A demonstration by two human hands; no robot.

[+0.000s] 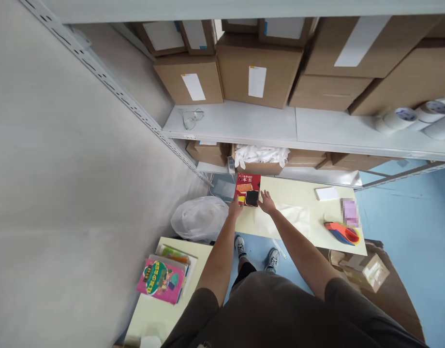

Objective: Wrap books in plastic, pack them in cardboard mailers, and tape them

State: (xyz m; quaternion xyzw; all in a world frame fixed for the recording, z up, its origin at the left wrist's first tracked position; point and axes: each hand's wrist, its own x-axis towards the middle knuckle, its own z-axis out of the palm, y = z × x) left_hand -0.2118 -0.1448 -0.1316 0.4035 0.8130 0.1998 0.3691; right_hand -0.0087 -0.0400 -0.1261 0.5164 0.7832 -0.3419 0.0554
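A red book (pixel 248 186) with white lettering and a black patch on its cover is at the left end of the pale yellow table (pixel 317 241). My left hand (pixel 236 208) grips its lower left corner. Beside the right edge is my right hand (pixel 267 202), its fingers apart and the tips close to the cover; whether they touch it I cannot tell. A clear plastic sheet or bag (pixel 291 218) lies flat on the table, right of the book and partly under my right forearm.
A white pad (pixel 326 194), a blurred purple item (pixel 349 212) and an orange-and-blue object (pixel 342 233) occupy the table's right end. Cardboard boxes (pixel 260 63) fill the shelves ahead. Left are a bulky plastic bag (pixel 199 217) and a side table with stacked books (pixel 164 280).
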